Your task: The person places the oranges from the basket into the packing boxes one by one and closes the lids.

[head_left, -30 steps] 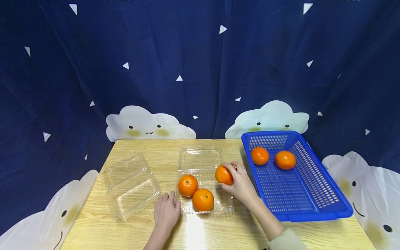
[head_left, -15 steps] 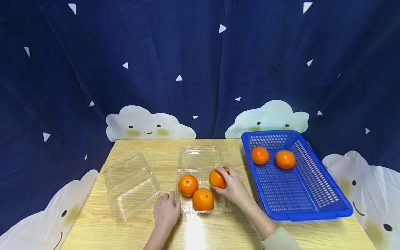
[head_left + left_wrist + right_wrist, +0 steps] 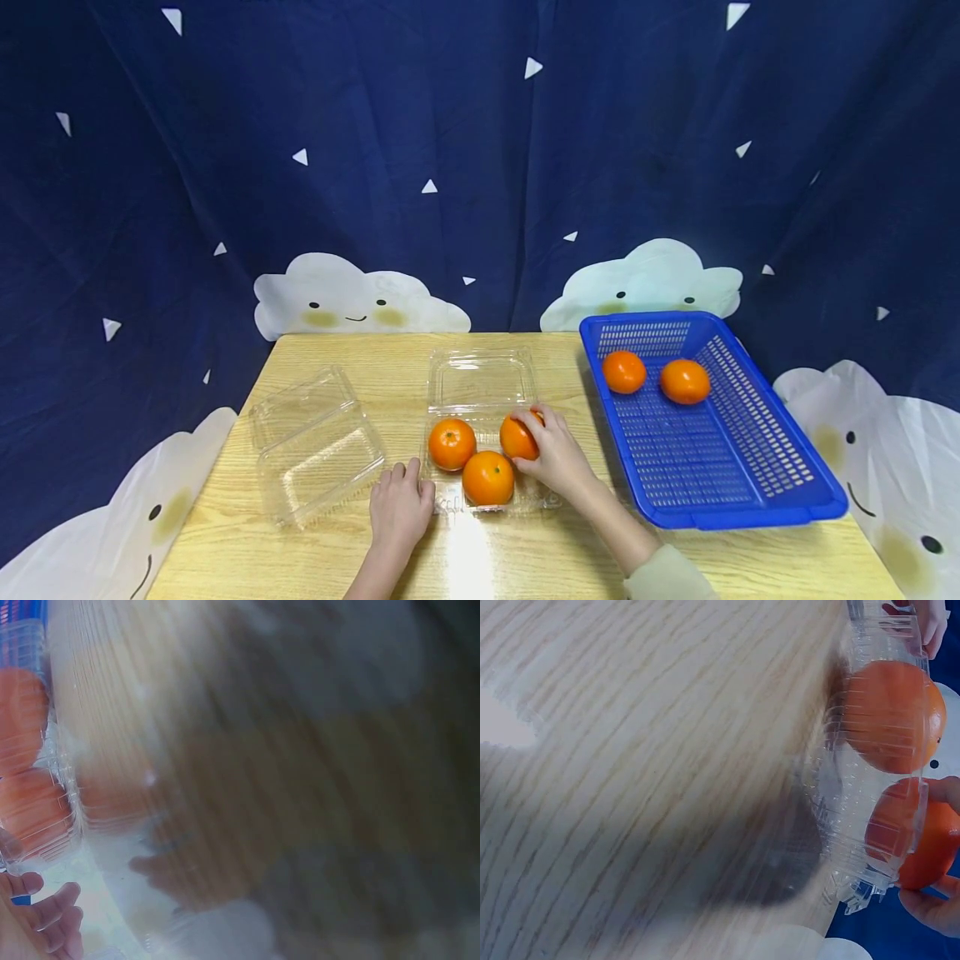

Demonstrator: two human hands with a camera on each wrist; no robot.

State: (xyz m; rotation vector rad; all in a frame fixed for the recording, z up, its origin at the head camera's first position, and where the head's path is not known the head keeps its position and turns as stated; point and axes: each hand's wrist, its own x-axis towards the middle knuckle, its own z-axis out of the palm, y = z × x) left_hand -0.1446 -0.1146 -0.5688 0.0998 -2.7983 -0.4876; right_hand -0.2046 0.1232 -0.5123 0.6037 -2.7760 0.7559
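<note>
My right hand [image 3: 557, 457] grips an orange [image 3: 519, 437] between thumb and fingers, at the right part of a clear plastic clamshell box [image 3: 482, 379]. The right wrist view shows this held orange [image 3: 922, 832] partly behind the clear side wall, thumb and fingers on opposite sides of it. Two more oranges sit in the same box, one at its left [image 3: 452, 444] and one at its front [image 3: 488, 478]. Beside the box's front left corner lies my left hand [image 3: 400, 505], its fingers loosely bent with nothing in them; its fingers [image 3: 60, 907] show near the box wall.
A second clear clamshell box [image 3: 318, 450] lies opened on the left of the wooden table [image 3: 300, 567]. To the right stands a blue plastic basket [image 3: 720, 467] with two oranges, one by its left wall [image 3: 624, 372] and another beside it [image 3: 685, 382]. Dark blue cloth [image 3: 390, 100] hangs behind.
My right hand has moved left and slightly down with the orange, bringing it from the box's right edge in beside the other two. The left hand has stayed in place.
</note>
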